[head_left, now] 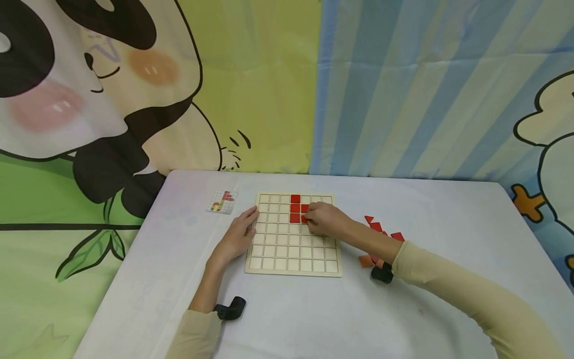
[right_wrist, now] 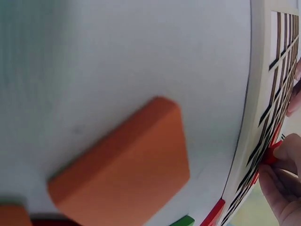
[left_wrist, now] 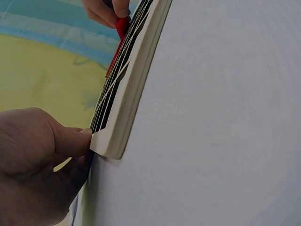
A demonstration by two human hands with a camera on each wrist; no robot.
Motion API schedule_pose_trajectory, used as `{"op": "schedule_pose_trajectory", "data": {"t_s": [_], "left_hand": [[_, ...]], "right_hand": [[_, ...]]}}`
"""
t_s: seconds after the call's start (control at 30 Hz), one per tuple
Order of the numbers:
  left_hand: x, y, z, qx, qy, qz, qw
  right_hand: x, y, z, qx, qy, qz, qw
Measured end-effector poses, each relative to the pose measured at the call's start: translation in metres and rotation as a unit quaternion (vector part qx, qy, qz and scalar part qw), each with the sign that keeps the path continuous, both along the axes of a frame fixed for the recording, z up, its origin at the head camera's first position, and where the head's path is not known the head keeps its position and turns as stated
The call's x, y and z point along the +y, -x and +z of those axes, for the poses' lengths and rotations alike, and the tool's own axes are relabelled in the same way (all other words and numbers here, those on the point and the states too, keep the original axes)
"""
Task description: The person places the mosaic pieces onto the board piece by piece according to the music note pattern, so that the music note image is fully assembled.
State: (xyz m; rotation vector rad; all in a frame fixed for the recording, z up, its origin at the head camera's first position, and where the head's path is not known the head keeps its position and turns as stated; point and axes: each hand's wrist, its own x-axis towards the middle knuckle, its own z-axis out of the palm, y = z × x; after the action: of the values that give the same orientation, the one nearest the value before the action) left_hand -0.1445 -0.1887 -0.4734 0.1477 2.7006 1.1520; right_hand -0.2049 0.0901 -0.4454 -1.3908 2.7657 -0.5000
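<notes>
A wooden grid board (head_left: pixel 293 269) lies on the table, with several red square tiles (head_left: pixel 295 208) in its upper middle cells. My left hand (head_left: pixel 237 234) rests against the board's left edge, fingers mostly extended and thumb touching the rim in the left wrist view. Over the board, my right hand (head_left: pixel 326 218) pinches a red tile (right_wrist: pixel 271 154) between thumb and fingers at the cells beside the placed ones. Its fingertips partly cover that tile, so its exact shape and seating are hidden.
Left of the board lies a small pattern card (head_left: pixel 222 202). Loose red tiles (head_left: pixel 397 237) and orange tiles (head_left: pixel 365 261) lie to the right, partly under my right forearm. A green piece (right_wrist: pixel 183 221) shows in the right wrist view. A printed cloth hangs behind the table.
</notes>
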Motion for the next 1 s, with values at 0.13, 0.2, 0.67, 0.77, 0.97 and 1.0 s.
{"op": "schedule_pose_trajectory", "data": {"t_s": [0.13, 0.2, 0.67, 0.77, 0.97, 1.0], "left_hand": [[-0.002, -0.001, 0.001, -0.001, 0.004, -0.001, 1.0000], [-0.003, -0.001, 0.001, -0.001, 0.005, -0.001, 1.0000], [0.000, -0.001, 0.002, 0.003, -0.002, -0.007, 1.0000], [0.003, -0.001, 0.004, 0.000, -0.008, -0.003, 1.0000], [0.002, -0.001, 0.004, -0.003, -0.003, 0.000, 1.0000], [0.002, -0.001, 0.003, -0.003, -0.001, 0.000, 1.0000]], "right_hand": [[-0.002, 0.001, -0.001, 0.004, 0.008, -0.005, 1.0000], [-0.004, 0.001, 0.000, -0.004, 0.005, -0.008, 0.9999], [0.009, -0.017, 0.016, 0.019, -0.065, -0.019, 0.9976], [0.028, -0.024, 0.027, 0.012, -0.048, -0.036, 0.9981], [0.077, -0.042, 0.035, 0.020, -0.040, -0.048, 0.9978], [0.084, -0.045, 0.034, 0.019, -0.043, -0.052, 0.9975]]}}
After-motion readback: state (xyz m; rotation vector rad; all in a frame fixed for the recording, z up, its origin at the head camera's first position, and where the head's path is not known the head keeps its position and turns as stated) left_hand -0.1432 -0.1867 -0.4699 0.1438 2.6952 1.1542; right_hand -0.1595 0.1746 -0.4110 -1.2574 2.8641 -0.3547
